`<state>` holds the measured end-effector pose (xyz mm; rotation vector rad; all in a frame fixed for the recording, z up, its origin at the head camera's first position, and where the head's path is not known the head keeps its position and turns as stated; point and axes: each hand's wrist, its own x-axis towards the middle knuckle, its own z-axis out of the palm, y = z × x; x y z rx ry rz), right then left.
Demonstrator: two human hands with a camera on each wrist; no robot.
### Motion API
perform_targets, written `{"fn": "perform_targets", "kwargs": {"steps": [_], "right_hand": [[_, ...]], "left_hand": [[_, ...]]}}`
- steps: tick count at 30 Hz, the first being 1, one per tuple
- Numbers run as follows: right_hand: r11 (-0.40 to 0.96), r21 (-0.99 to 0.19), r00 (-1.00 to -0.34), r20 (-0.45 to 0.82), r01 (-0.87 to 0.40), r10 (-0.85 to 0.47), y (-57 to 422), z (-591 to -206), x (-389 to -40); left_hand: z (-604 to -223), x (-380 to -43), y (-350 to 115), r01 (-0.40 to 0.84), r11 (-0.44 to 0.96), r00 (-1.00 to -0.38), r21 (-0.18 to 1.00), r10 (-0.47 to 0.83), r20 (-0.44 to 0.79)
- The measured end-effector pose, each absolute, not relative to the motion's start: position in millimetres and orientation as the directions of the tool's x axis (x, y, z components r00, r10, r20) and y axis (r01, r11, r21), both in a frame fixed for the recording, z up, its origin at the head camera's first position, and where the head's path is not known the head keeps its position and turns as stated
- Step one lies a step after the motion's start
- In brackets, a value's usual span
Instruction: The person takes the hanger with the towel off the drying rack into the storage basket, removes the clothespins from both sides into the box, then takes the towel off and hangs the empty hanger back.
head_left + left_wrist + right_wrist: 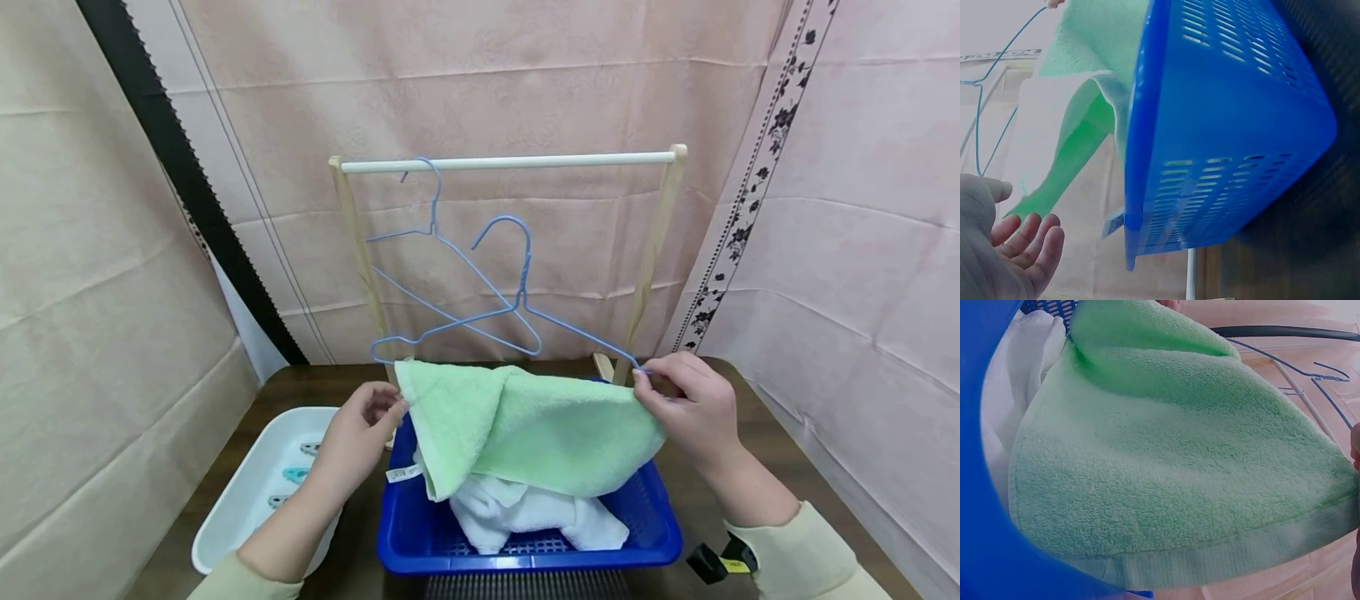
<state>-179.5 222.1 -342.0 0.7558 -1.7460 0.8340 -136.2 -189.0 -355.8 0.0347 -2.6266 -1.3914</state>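
A light green towel (pixel 555 425) hangs folded over the lower part of a blue wire hanger (pixel 517 300), whose bottom bar it hides. My right hand (pixel 693 408) pinches the hanger's right end together with the towel's upper right corner. At the towel's left edge is my left hand (pixel 363 437), fingers loosely bent and thumb apart from them; in the left wrist view this hand (pixel 1013 244) shows a gap between thumb and fingers. Beneath the towel stands a blue plastic basket (pixel 528 562) with white cloth (pixel 517 512) inside. A white tag (pixel 403 473) sticks out at the left.
Behind the basket a rack with a white rail (pixel 510 162) carries a second blue hanger (pixel 435 200) near its left post. On the left, a white tray (pixel 232 500) holds several clips (pixel 296 475). A black and yellow object (pixel 720 564) lies by the right sleeve.
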Motion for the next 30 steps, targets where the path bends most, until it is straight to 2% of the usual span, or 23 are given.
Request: {"fn": "perform_targets", "kwargs": {"steps": [6, 13, 30], "right_hand": [[0.566, -0.175, -0.28, 0.954, -0.805, -0.103, 221.4, -340.9, -178.5], [0.563, -0.174, -0.282, 0.953, -0.808, -0.111, 221.7, -339.1, -176.8], [0.571, -0.147, -0.26, 0.958, -0.808, -0.12, 218.8, -338.1, -180.9]], "left_hand": [[-353.8, -143.1, -186.0, 0.07, 0.445, -0.987, 0.893, -0.096, 0.125], [-352.4, -147.4, -183.2, 0.06, 0.396, -0.991, 0.916, -0.086, 0.103], [-356.8, -141.8, -182.4, 0.044, 0.449, -0.992, 0.892, -0.084, 0.091]]}}
